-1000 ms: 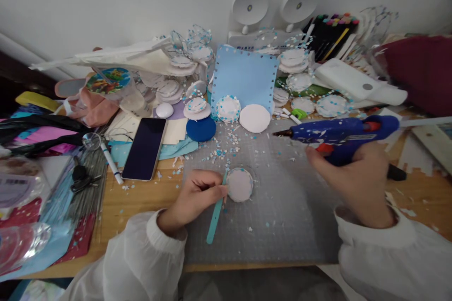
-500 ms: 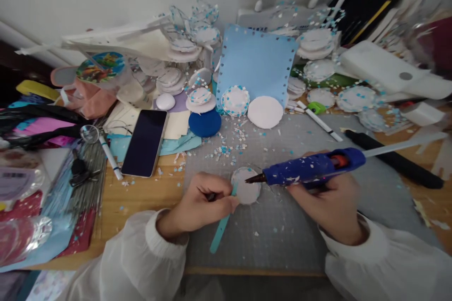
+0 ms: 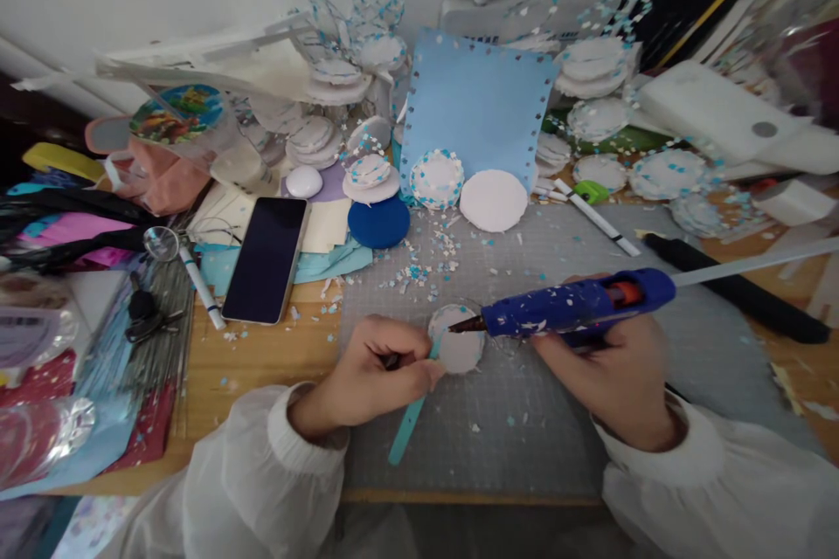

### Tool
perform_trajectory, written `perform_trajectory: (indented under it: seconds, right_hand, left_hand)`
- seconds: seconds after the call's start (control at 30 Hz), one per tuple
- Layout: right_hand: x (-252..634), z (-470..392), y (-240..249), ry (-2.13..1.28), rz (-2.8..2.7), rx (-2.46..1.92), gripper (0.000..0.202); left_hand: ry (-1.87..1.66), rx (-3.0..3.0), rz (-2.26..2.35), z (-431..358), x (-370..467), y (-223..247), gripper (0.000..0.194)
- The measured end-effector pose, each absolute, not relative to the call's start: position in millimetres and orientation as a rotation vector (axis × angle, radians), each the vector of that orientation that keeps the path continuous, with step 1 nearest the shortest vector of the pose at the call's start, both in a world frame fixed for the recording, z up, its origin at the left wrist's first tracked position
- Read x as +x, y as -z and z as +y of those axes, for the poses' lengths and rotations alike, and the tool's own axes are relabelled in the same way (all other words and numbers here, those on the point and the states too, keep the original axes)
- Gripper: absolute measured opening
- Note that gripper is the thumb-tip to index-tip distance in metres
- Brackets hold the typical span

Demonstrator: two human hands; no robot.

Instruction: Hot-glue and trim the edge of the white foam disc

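Note:
My left hand [image 3: 384, 371] is closed, its thumb and finger pinching a teal paper strip [image 3: 407, 430] at the edge of a small white disc [image 3: 464, 353]. The lower end of the strip points down toward the mat's front edge. Wrapped round the handle of a blue hot glue gun [image 3: 544, 312] is my right hand [image 3: 620, 384]. The gun's dark nozzle points left and lies over the upper part of the disc; whether it touches cannot be made out. A pale glue stick [image 3: 753, 266] sticks out of the gun's back end.
A grey cutting mat [image 3: 524, 454] lies under both hands, with teal and white paper bits scattered on it. Behind stand a blue card [image 3: 481, 100], a white oval [image 3: 494, 201] and a blue disc [image 3: 378, 223]. A phone [image 3: 266, 260] lies left, a black rod-like object [image 3: 734, 290] right.
The glue gun's nozzle has shifted slightly left over the white disc. My left hand keeps its pinch on the teal strip. The whole view has shifted a little.

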State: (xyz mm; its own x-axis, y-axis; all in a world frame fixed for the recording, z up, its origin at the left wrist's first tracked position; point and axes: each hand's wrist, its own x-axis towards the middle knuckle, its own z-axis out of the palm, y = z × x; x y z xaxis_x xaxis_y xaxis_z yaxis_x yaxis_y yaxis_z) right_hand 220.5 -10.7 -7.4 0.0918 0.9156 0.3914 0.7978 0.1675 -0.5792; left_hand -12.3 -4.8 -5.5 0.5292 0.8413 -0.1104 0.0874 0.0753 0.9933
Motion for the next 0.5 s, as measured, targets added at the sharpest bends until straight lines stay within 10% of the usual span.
perform_trajectory:
  seconds: [0.5]
  right_hand:
    - [220.5,-11.0,7.6,-0.238,-1.712,-1.664,0.032]
  left_hand:
    - [-0.699,1.393,0.869,-4.4,-11.6,5.5,0.041]
